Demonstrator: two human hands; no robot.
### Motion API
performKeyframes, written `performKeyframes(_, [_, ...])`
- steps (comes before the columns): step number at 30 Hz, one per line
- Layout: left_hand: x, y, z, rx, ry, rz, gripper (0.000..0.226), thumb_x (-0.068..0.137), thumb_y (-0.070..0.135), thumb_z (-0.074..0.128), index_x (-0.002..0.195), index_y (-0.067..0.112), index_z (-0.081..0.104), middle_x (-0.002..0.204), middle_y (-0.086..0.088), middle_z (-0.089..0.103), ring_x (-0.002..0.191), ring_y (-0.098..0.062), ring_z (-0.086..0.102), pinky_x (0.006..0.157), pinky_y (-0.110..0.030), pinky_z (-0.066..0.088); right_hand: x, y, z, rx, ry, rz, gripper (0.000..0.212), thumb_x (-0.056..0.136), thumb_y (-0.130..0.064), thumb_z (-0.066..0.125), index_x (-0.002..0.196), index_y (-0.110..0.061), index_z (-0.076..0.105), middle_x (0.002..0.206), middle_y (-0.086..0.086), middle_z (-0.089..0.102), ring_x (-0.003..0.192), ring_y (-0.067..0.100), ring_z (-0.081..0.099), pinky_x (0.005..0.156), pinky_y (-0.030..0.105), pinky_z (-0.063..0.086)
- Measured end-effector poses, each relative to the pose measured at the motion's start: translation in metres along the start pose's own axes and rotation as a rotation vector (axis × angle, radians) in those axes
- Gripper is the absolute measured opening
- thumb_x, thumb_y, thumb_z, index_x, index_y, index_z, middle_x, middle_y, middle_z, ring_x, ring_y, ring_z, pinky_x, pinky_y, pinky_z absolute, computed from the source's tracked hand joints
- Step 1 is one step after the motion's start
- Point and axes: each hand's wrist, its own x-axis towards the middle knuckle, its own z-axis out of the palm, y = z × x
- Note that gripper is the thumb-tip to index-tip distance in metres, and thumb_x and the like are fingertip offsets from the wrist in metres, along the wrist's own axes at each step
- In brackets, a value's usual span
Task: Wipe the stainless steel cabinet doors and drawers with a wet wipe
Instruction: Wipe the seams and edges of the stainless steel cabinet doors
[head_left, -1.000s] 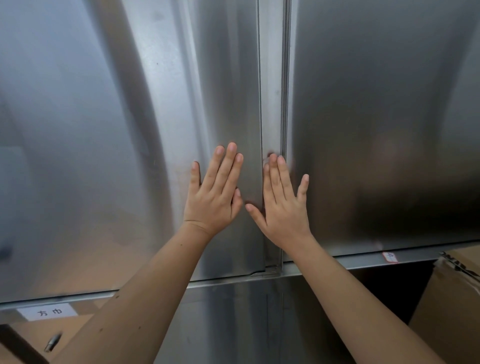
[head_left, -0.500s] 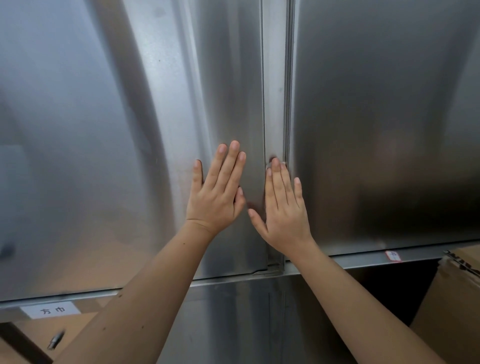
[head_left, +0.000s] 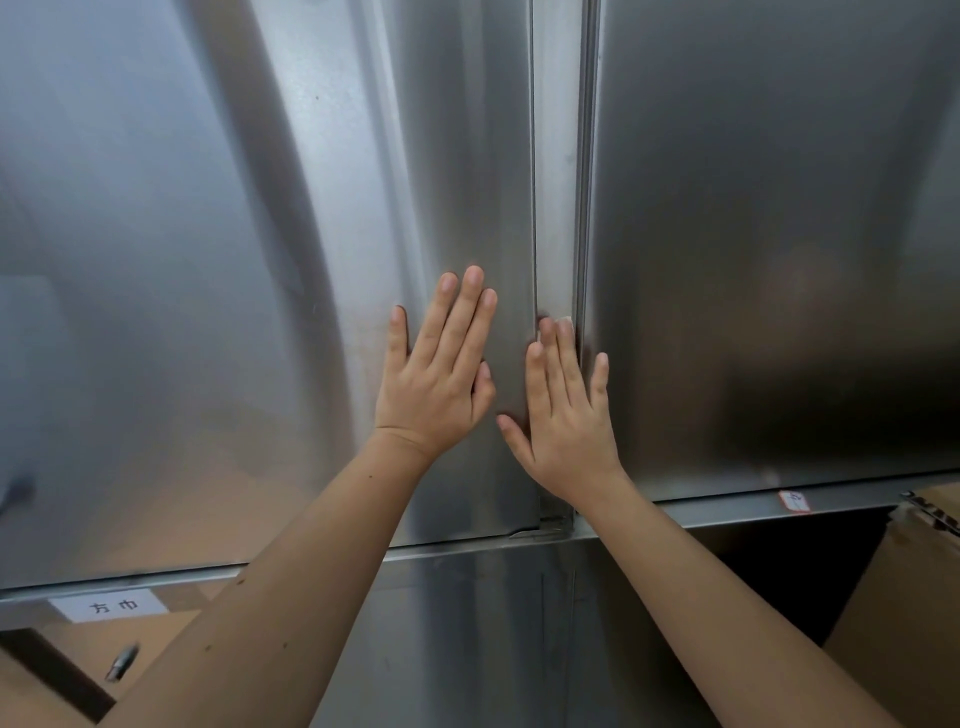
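Note:
Two stainless steel cabinet doors fill the view: the left door (head_left: 208, 260) and the right door (head_left: 753, 234), split by a vertical post (head_left: 555, 182). My left hand (head_left: 441, 374) lies flat with straight fingers on the left door near its right edge. My right hand (head_left: 566, 415) lies flat on the post, fingertips at the edge of the right door, little finger spread onto that door. A small white bit shows at my right fingertips; I cannot tell what it is. No wet wipe is clearly in view.
A steel rail (head_left: 753, 506) runs under the doors, bearing a white label with characters (head_left: 111, 605) at lower left and a small red-edged tag (head_left: 795, 501) at right. Cardboard boxes sit below at lower left (head_left: 156, 639) and lower right (head_left: 904, 597). A dark gap opens under the right door.
Both hands stay flat on the steel in nearly the same place. My right little finger closed toward the others, then spread out again onto the right door.

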Motion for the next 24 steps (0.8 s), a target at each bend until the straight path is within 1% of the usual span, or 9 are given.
performKeyframes(2, [0.0, 0.0, 0.0, 0.006, -0.001, -0.003, 0.061, 0.089, 0.026, 0.031, 0.146, 0.007, 0.024, 0.149, -0.009, 0.023, 0.139, -0.024, 0.024, 0.11, -0.05, 0.011, -0.016, -0.003, 0.005, 0.007, -0.051, -0.026, 0.082, 0.094, -0.048, 0.033, 0.145, -0.007, -0.016, 0.153, 0.016, -0.02, 0.143, 0.03, -0.007, 0.113, 0.05, 0.003])
performKeyframes(7, [0.0, 0.0, -0.001, 0.017, -0.009, -0.006, 0.06, 0.089, 0.026, 0.03, 0.146, 0.007, 0.024, 0.149, -0.009, 0.023, 0.139, -0.024, 0.024, 0.11, -0.05, 0.011, -0.057, -0.011, 0.009, 0.032, -0.123, -0.027, 0.086, 0.092, -0.048, 0.036, 0.144, -0.005, -0.018, 0.152, 0.016, -0.021, 0.142, 0.029, -0.01, 0.113, 0.048, 0.004])
performKeyframes(11, [0.0, 0.0, 0.0, 0.02, -0.01, -0.005, 0.061, 0.089, 0.026, 0.031, 0.146, 0.007, 0.023, 0.149, -0.009, 0.023, 0.139, -0.024, 0.024, 0.11, -0.05, 0.011, -0.047, -0.013, 0.009, 0.011, -0.12, 0.002, 0.081, 0.094, -0.049, 0.03, 0.145, -0.004, -0.015, 0.152, 0.018, -0.02, 0.142, 0.031, -0.008, 0.113, 0.049, 0.0])
performKeyframes(15, [-0.001, 0.0, 0.0, 0.013, -0.008, -0.004, 0.062, 0.088, 0.026, 0.033, 0.146, 0.007, 0.022, 0.149, -0.009, 0.022, 0.139, -0.025, 0.024, 0.108, -0.052, 0.017, -0.038, -0.011, 0.011, 0.044, -0.083, 0.023, 0.076, 0.096, -0.045, 0.027, 0.145, -0.01, -0.019, 0.153, 0.013, -0.022, 0.143, 0.026, -0.011, 0.112, 0.05, -0.001])
performKeyframes(17, [-0.001, 0.0, 0.0, 0.014, -0.008, -0.004, 0.062, 0.088, 0.025, 0.033, 0.146, 0.007, 0.023, 0.149, -0.009, 0.023, 0.139, -0.025, 0.024, 0.108, -0.052, 0.016, -0.043, -0.015, 0.013, 0.087, -0.086, 0.056, 0.074, 0.096, -0.044, 0.026, 0.145, -0.012, -0.02, 0.153, 0.011, -0.024, 0.142, 0.025, -0.013, 0.112, 0.05, -0.002])
performKeyframes(20, [-0.001, 0.001, 0.0, 0.017, -0.009, -0.002, 0.061, 0.088, 0.025, 0.032, 0.146, 0.007, 0.024, 0.149, -0.008, 0.022, 0.138, -0.025, 0.025, 0.109, -0.05, 0.011, -0.068, -0.024, 0.015, 0.12, -0.138, 0.083, 0.073, 0.096, -0.044, 0.025, 0.145, -0.011, -0.018, 0.153, 0.012, -0.022, 0.142, 0.026, -0.011, 0.112, 0.05, 0.001])
performKeyframes(24, [0.0, 0.001, -0.002, 0.022, -0.011, -0.006, 0.06, 0.088, 0.025, 0.032, 0.145, 0.007, 0.025, 0.149, -0.008, 0.023, 0.138, -0.025, 0.025, 0.11, -0.049, 0.01, -0.111, -0.03, 0.015, 0.099, -0.259, 0.065, 0.074, 0.096, -0.046, 0.023, 0.145, -0.009, -0.018, 0.152, 0.015, -0.023, 0.142, 0.028, -0.014, 0.112, 0.047, 0.003])
